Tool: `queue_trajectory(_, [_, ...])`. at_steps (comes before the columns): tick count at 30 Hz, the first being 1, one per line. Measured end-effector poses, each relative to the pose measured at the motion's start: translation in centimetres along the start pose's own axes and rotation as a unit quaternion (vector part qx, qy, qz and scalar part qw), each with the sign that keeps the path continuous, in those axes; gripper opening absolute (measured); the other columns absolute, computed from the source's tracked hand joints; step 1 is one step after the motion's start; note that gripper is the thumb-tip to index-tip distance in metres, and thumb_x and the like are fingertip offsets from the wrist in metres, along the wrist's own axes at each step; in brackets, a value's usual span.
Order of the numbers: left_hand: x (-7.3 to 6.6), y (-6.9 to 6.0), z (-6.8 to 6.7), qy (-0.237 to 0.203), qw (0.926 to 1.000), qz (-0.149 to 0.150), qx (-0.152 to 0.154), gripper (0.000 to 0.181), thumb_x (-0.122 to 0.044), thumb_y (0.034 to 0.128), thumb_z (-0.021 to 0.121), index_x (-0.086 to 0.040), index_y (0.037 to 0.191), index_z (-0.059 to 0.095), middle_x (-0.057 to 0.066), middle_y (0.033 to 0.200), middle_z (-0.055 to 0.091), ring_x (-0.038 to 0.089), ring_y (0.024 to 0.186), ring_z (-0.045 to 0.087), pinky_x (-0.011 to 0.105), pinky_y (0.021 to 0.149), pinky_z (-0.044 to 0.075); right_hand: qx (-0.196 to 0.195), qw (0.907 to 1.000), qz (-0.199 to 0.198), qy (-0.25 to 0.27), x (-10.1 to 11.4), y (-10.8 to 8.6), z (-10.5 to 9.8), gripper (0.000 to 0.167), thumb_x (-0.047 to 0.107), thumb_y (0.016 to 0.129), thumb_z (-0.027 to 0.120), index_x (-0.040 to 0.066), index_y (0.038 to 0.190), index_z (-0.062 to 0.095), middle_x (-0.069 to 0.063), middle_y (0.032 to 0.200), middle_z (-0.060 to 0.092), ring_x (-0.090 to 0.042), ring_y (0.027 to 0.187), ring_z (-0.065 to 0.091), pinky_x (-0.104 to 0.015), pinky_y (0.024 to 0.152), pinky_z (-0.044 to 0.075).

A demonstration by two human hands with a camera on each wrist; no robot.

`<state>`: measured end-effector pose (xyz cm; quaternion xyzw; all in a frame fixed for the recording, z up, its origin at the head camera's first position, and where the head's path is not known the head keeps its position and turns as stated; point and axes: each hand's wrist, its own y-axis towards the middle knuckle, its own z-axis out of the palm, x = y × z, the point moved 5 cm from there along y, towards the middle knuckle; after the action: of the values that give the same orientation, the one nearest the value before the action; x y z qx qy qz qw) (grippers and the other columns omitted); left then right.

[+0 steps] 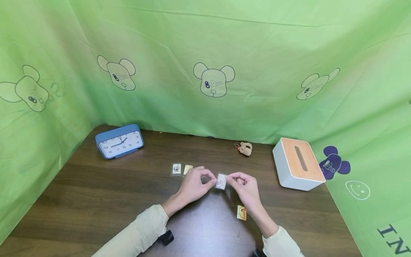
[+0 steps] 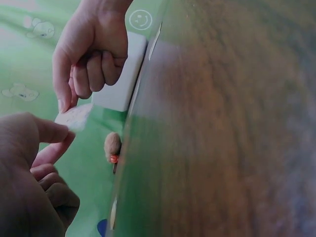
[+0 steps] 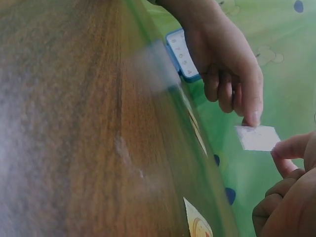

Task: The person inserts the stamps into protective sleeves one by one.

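Observation:
A small whitish card [image 1: 221,181], with what looks like a clear sleeve round it, is held up between both hands above the table. My left hand [image 1: 194,184] pinches its left edge between thumb and forefinger. On the opposite edge, the right hand [image 1: 245,189] has the same kind of pinch. In the right wrist view the card [image 3: 257,138] shows a plain white face. Just beyond the left hand lie a picture card in a clear sleeve [image 1: 176,169] and a yellowish card [image 1: 187,168] partly covered by that hand. A yellow-orange card [image 1: 242,213] lies left of the right forearm.
On the brown wooden table [image 1: 96,200], a blue clock [image 1: 120,142] stands at the back left. A small tan trinket [image 1: 245,148] lies towards the back. To the right is a white tissue box [image 1: 298,164] with a wooden top. Green printed cloth [image 1: 167,100] hangs behind.

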<state>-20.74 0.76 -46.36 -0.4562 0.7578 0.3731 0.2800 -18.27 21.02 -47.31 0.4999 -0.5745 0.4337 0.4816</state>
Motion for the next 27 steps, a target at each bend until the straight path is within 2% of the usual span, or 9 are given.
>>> queue_trajectory(3, [0.3, 0.3, 0.4, 0.009, 0.9996, 0.003, 0.026, 0.006, -0.018, 0.0925, 0.085, -0.019, 0.087, 0.084, -0.002, 0.094, 0.081, 0.02, 0.089, 0.073, 0.069, 0.109, 0.045, 0.002, 0.9998, -0.001, -0.017, -0.3, 0.2, -0.2, 0.01, 0.003, 0.095, 0.084, -0.006, 0.098, 0.081, 0.009, 0.057, 0.033, -0.003, 0.054, 0.027, -0.02, 0.054, 0.024])
queue_trajectory(5, [0.6, 0.5, 0.5, 0.012, 0.9994, 0.005, 0.031, 0.006, -0.02, 0.0929, 0.084, -0.019, 0.087, 0.084, -0.005, 0.087, 0.078, 0.015, 0.081, 0.069, 0.076, 0.11, 0.041, 0.0, 0.9996, -0.005, -0.028, -0.5, 0.3, -0.5, 0.01, 0.004, 0.095, 0.085, -0.005, 0.099, 0.082, 0.008, 0.056, 0.034, -0.003, 0.053, 0.028, -0.02, 0.054, 0.025])
queue_trajectory(7, [1.4, 0.7, 0.9, 0.019, 0.9995, 0.011, 0.024, 0.007, -0.021, 0.0935, 0.082, -0.018, 0.088, 0.085, -0.009, 0.071, 0.068, 0.008, 0.066, 0.058, 0.063, 0.1, 0.052, -0.008, 0.9992, -0.01, -0.037, -0.6, 0.3, -0.9, 0.01, 0.004, 0.094, 0.085, -0.004, 0.1, 0.083, 0.008, 0.055, 0.035, -0.003, 0.052, 0.028, -0.02, 0.053, 0.024])
queue_trajectory(9, [2.0, 1.0, 1.1, 0.027, 0.9994, 0.018, 0.01, 0.008, -0.022, 0.094, 0.081, -0.018, 0.088, 0.085, -0.013, 0.058, 0.052, 0.004, 0.055, 0.043, 0.043, 0.077, 0.054, -0.017, 0.9991, -0.015, -0.037, -0.7, 0.3, -1.3, 0.01, 0.003, 0.094, 0.085, -0.004, 0.102, 0.084, 0.007, 0.054, 0.035, -0.002, 0.052, 0.027, -0.02, 0.052, 0.024])
queue_trajectory(12, [2.5, 1.4, 1.2, 0.033, 0.9994, 0.007, -0.004, 0.008, -0.021, 0.0936, 0.082, -0.016, 0.088, 0.086, -0.016, 0.052, 0.033, 0.002, 0.049, 0.029, 0.03, 0.05, 0.034, -0.025, 0.9988, -0.017, -0.039, -0.9, 0.2, -2.0, 0.012, 0.003, 0.094, 0.085, -0.005, 0.104, 0.084, 0.006, 0.054, 0.034, -0.002, 0.051, 0.027, -0.019, 0.051, 0.024])
queue_trajectory(17, [3.7, 2.0, 1.7, 0.079, 0.9965, -0.01, -0.025, 0.009, -0.021, 0.093, 0.082, -0.018, 0.086, 0.085, -0.018, 0.048, 0.032, 0.002, 0.048, 0.028, 0.03, 0.047, 0.033, -0.029, 0.9982, -0.015, -0.05, -1.2, -0.1, -2.8, 0.012, 0.003, 0.093, 0.086, -0.004, 0.103, 0.084, 0.006, 0.053, 0.034, -0.003, 0.05, 0.027, -0.02, 0.052, 0.025])
queue_trajectory(20, [3.7, 2.3, 1.6, 0.117, 0.9924, -0.032, -0.023, 0.009, -0.022, 0.0932, 0.083, -0.02, 0.085, 0.085, -0.014, 0.052, 0.049, 0.004, 0.05, 0.035, 0.029, 0.048, 0.035, -0.029, 0.9977, -0.015, -0.06, -1.4, -0.3, -3.1, 0.01, 0.002, 0.093, 0.086, -0.003, 0.102, 0.084, 0.006, 0.054, 0.033, -0.003, 0.051, 0.027, -0.02, 0.054, 0.026])
queue_trajectory(24, [2.3, 2.3, 0.7, 0.137, 0.9877, -0.074, 0.001, 0.011, -0.024, 0.0919, 0.087, -0.02, 0.083, 0.083, -0.003, 0.068, 0.07, 0.011, 0.055, 0.048, 0.032, 0.05, 0.042, -0.026, 0.9974, -0.016, -0.065, -1.6, -0.6, -3.5, 0.012, 0.002, 0.093, 0.087, -0.004, 0.103, 0.084, 0.006, 0.055, 0.031, -0.004, 0.052, 0.026, -0.021, 0.056, 0.03])
queue_trajectory(27, [2.9, 2.3, 0.8, 0.137, 0.9882, -0.067, -0.011, 0.015, -0.028, 0.0904, 0.089, -0.022, 0.079, 0.081, -0.005, 0.061, 0.066, 0.014, 0.055, 0.052, 0.034, 0.052, 0.044, -0.022, 0.9975, -0.015, -0.066, -1.7, -0.8, -3.9, 0.013, 0.003, 0.093, 0.087, -0.005, 0.103, 0.083, 0.006, 0.055, 0.031, -0.004, 0.051, 0.026, -0.022, 0.055, 0.031])
